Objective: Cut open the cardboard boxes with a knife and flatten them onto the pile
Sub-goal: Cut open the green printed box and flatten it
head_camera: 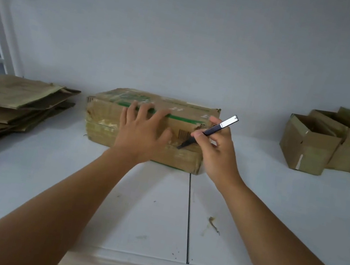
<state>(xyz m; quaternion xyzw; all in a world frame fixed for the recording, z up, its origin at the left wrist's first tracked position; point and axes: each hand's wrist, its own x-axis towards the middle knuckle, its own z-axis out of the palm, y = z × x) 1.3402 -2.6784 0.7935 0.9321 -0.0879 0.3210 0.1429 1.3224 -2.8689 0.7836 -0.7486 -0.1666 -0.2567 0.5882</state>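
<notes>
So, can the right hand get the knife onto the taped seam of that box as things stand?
Probably yes. The right hand holds the knife with its tip already at the sealed box, just right of the left hand, which rests spread on the box. Nothing lies between.

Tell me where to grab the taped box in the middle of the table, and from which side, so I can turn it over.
Take the taped box by its two short ends, hands coming in from left and right. It lies long side toward you, ends clear, and the left hand lies flat on it, while the right hand holds the knife.
</notes>
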